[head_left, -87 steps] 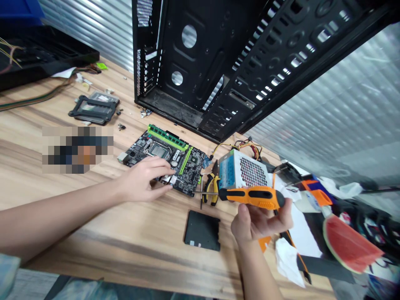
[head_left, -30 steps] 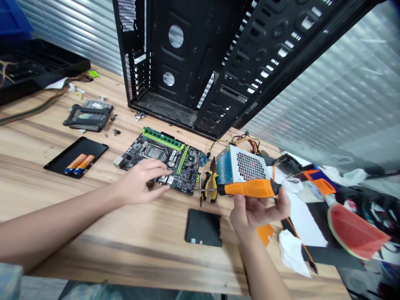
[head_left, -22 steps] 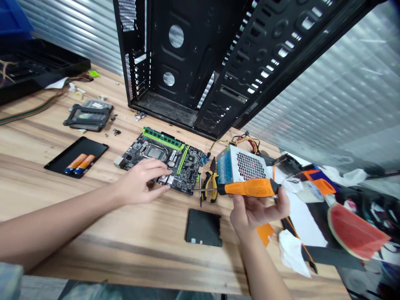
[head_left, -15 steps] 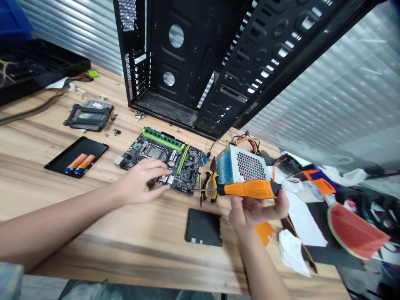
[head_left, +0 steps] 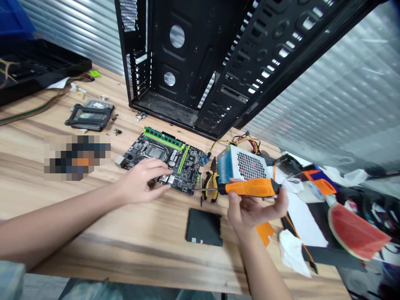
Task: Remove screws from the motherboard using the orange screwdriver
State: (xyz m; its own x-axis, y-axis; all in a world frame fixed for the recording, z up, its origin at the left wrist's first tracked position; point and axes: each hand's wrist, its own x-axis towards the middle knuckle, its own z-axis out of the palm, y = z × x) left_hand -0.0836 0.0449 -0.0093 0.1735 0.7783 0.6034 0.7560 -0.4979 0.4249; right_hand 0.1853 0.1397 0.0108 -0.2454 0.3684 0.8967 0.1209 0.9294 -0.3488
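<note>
My left hand rests on the near edge of a black motherboard, its fingertips and thumb pinching the board by a small metal part. A green RAM stick sits in a slot along the board's far side. My right hand grips an orange-and-black screwdriver level in the air, its thin shaft pointing left towards the board. Below the shaft lie yellow-and-black pliers. A small power supply unit stands just behind the screwdriver, and a black flat drive lies on the wooden table.
An open black computer case stands on its side behind the board. A black bracket and small screws lie to the left. A pixelated patch covers part of the table. On the right are a white tissue and a watermelon-printed item.
The screwdriver has turned from a slight tilt to level, and my right hand has shifted slightly left. My left hand stays on the board. The view has swung a little since the oldest frame.
</note>
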